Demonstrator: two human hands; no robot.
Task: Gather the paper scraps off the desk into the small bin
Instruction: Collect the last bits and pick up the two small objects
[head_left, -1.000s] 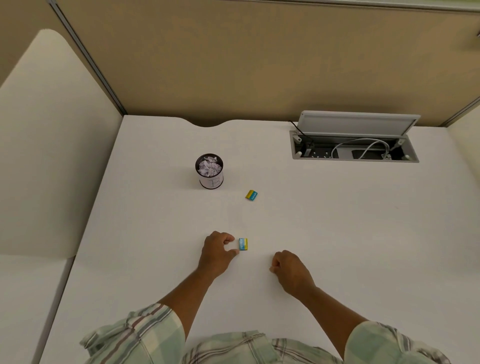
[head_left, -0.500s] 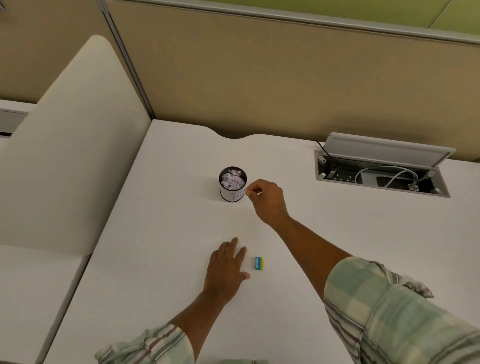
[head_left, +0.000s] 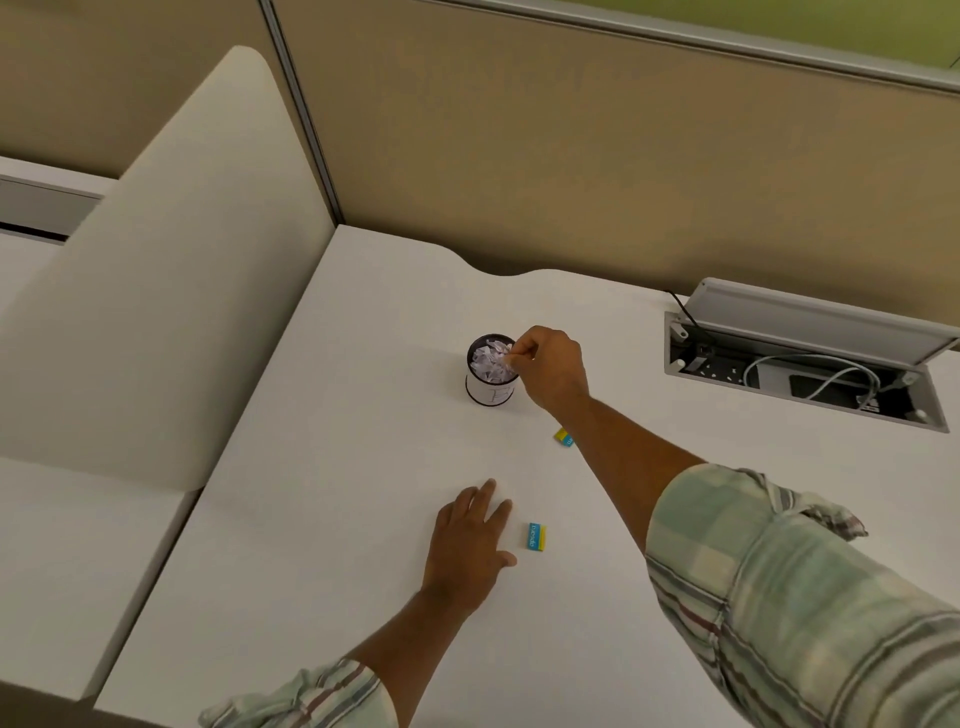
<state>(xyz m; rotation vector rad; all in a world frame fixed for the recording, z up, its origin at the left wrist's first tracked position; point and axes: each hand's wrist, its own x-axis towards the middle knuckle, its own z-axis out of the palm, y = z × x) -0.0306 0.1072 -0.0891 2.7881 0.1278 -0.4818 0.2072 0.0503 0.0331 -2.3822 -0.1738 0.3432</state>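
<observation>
The small bin (head_left: 487, 393), a black-rimmed white cup, stands upright on the white desk (head_left: 322, 467) and is filled with crumpled white paper scraps (head_left: 488, 359). My right hand (head_left: 550, 370) reaches over the bin's right rim. Its fingertips are pinched together on a small white paper scrap right above the pile. My left hand (head_left: 470, 545) lies flat on the desk nearer to me, fingers spread, holding nothing.
A small blue-and-yellow block (head_left: 536, 537) lies just right of my left hand. A second one (head_left: 562, 436) peeks out beside my right forearm. An open cable box (head_left: 800, 379) with wires sits in the desk at the right. Partition walls stand behind and to the left.
My right hand rose from the desk near me and travelled out to the bin, ending over its rim. My left hand let go of the near block and flattened. The view shifted right.
</observation>
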